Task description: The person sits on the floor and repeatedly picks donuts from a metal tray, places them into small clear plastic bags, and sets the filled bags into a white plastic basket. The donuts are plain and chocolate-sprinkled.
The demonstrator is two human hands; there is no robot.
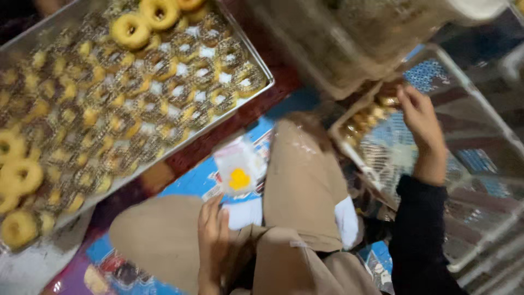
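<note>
We find the left hand (213, 240) resting on the person's knee, fingers closed on the lower edge of a small clear plastic bag (238, 166) with a yellow mark, held upright and clear of the lap, which in our judgement keeps its mouth free. The right hand (419, 117), in a dark sleeve, is stretched out over the near end of a wire tray (480, 136) at the right, fingers loosely curled above a small cluster of ring-shaped cookies (376, 112); motion blur prevents us from telling whether it grips one or only touches them. We count one bag in hand and two trays. The second, a large metal tray (256, 60) at the left, lies flat within arm's reach and is packed edge to edge with ring cookies (136, 87), laid in a single layer, apparently so that none is crushed; they are too many and too blurred to count, though roughly seven plain, paler rings stand out along its edges. The person sits cross-legged on a printed floor mat (191, 183), blue and red, between the two trays.
</note>
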